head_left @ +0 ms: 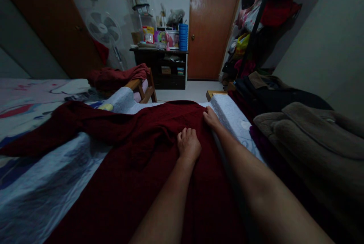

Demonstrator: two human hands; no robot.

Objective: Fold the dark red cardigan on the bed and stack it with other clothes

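Dark red long-sleeved garment (159,172): spread over the pale blue cover (230,111), neckline at the far end, one sleeve (99,124) reaching left onto the patterned bedding (17,126). Your right hand (211,118) is narrow, fingers and thumb closed at the far right shoulder edge; this likely anchors that corner. Your left hand (189,144) lies palm down, fingers bent, near mid-chest beside raised folds; probably it bears on the fabric to tension it against the right. Cannot tell whether it pinches any cloth. Brown fleecy garment (315,130): piled at right, clear of your forearms.
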